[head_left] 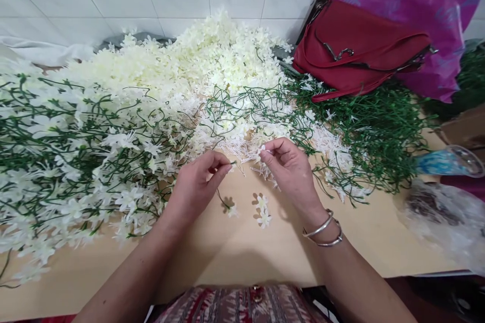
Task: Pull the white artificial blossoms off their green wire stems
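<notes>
Pinching thumb to index, both at frame centre: with left hand, green stem tip; with right hand, small white piece, too covered to identify. Best to grip stem close behind tip, to limit flex; hold white piece lightly by its edge, no creasing. Work clear of two loose white blossoms, just below centre, and flower heap, upper centre.
</notes>
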A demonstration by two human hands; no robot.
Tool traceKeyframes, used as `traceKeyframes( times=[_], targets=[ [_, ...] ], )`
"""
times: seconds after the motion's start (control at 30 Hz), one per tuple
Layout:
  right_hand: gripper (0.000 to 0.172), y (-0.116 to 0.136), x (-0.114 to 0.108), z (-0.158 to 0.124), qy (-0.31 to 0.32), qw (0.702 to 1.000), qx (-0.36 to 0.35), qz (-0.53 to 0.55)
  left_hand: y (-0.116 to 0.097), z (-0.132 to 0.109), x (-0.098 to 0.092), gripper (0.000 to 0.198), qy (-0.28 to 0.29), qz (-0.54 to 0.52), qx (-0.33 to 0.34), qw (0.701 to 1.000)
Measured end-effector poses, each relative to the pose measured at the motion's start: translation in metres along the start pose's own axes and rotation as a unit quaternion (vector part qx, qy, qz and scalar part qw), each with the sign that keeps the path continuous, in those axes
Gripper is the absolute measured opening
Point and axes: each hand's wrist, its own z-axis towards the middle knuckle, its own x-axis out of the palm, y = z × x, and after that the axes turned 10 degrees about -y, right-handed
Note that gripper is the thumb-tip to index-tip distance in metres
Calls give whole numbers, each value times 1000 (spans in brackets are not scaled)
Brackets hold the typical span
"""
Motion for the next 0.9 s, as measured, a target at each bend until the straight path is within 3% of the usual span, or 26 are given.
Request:
traceKeyframes(
  times=[0.13,0.27,0.47,0.9],
  targets=[
    [13,7,0,-3,108,991,58,49,2,-3,9,18,-1,-167,-101,981],
    [14,8,1,-5,154,984,61,66,1,-4,15,16,5,-250,-151,956],
    [12,6,1,-6,173,982,51,50,-6,-4,17,23,7,-297,-178,938],
    [16,7,2,-7,155,986,56,32,0,-8,22,24,12,-297,-180,938]
  ],
)
